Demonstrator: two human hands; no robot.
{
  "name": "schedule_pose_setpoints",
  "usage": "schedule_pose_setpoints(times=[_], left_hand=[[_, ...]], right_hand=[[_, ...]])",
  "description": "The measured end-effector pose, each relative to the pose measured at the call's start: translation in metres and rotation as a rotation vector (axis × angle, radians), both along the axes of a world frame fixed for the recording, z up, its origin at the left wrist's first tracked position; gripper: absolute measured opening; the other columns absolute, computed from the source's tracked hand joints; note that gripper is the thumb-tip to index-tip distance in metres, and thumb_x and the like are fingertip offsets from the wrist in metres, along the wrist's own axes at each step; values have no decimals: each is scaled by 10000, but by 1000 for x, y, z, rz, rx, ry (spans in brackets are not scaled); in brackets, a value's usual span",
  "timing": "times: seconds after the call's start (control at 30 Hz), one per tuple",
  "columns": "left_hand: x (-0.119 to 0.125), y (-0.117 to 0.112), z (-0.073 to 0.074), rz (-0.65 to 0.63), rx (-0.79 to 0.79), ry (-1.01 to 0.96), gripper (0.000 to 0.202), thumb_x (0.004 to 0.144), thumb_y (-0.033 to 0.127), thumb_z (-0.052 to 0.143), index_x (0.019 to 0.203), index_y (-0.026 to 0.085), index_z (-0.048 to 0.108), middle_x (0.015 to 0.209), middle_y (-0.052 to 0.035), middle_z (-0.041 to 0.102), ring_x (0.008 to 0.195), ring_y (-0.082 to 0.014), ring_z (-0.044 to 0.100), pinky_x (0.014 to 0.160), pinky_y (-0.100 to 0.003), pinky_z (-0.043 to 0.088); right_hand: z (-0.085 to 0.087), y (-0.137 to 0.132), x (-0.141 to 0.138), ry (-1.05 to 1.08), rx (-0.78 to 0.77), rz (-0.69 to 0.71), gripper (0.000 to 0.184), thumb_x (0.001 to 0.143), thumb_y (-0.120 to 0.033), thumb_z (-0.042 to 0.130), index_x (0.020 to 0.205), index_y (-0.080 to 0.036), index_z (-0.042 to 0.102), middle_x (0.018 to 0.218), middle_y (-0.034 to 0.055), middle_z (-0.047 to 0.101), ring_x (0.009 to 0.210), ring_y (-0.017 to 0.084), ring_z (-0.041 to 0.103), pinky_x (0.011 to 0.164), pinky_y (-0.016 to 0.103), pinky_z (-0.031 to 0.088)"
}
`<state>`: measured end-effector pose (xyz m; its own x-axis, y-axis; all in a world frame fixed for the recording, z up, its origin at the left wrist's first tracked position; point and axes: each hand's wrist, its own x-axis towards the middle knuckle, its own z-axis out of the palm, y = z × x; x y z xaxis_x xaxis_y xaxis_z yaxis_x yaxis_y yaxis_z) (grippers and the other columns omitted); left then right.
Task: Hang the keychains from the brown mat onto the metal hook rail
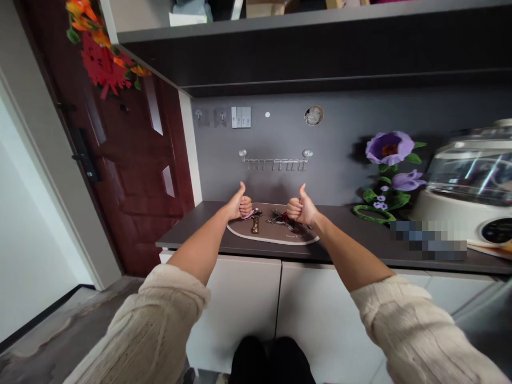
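My left hand point(239, 205) is held out with its fingers curled into a fist and its thumb up. A mirror of that pose, my right hand point(302, 207) has its thumb raised and its fingers closed. Neither fist shows anything in it. Below and between them lies a brown mat point(269, 213) with a pale rim. One bunch of keys with a brown patterned fob point(255, 225) lies near my left hand. More keys point(276, 218) with a red piece lie beside my right hand, which partly hides them. On the wall behind is a clear rail with several hooks point(274, 160).
A dark counter point(200, 226) runs above white cabinet doors point(240, 298). An overhead shelf point(320, 48) juts out. To the right stand purple craft flowers point(390, 149) and a white appliance with a clear lid point(472, 170). A dark red door point(140, 176) is at left.
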<state>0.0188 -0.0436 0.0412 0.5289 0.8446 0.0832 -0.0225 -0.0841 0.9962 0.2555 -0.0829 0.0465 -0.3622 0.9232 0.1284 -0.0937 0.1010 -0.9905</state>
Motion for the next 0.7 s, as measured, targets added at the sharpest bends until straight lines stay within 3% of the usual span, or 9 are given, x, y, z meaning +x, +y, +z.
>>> schedule_pose_setpoints(times=[0.1,0.3,0.47,0.57,0.7], left_hand=[[-2,0,-5,-3,-11,-6,618,578,792,31,413,210,155,346,44,127,326,-63,155,375,-245,169],[-4,5,10,47,53,-5,612,617,774,62,421,204,167,347,50,134,327,-57,159,376,-237,184],[0,15,16,228,231,-11,504,717,637,344,495,186,326,343,75,177,335,-54,207,405,-217,222],[2,25,15,436,410,75,302,715,455,509,627,171,450,398,73,336,386,-57,314,451,-207,273],[2,40,8,619,641,269,138,725,289,504,729,156,538,521,38,490,483,-76,423,518,-210,330]], right_hand=[[-6,0,1,42,-31,15,621,596,-794,51,415,-207,137,336,-58,130,331,57,119,337,212,145],[9,4,-7,-3,-3,-11,627,597,-795,43,433,-200,153,350,-62,140,330,54,126,340,211,159],[13,16,-20,-7,23,-34,598,682,-736,182,521,-191,366,350,-84,145,326,55,112,342,202,139],[12,28,-32,-44,92,-164,435,731,-602,389,705,-181,494,360,-95,216,325,50,168,350,190,162],[4,47,-50,-142,179,-339,189,692,-274,570,841,-175,511,540,-50,482,428,44,386,431,172,305]])
